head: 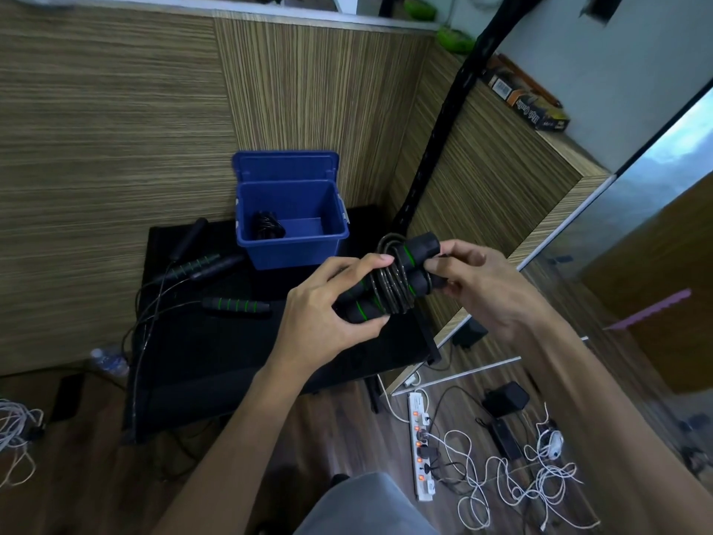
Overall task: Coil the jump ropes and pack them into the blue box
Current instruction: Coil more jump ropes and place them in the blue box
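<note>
One coiled rope (pixel 266 225) already sits in the open blue box (pixel 292 241) at the far end of the worktop (pixel 216 353), both hands, left hand (pixel 328 314) and right hand (pixel 478 287), grip a wrapped bundle (pixel 391 281) just near of it, and two loose ropes (pixel 208 264) wait at left.

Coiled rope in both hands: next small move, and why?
Probably carry the coiled rope over and drop it into the blue box. Its cord already wraps the paired handles, both hands grip it, and the box stands open with one bundle inside and room beside it.
</note>
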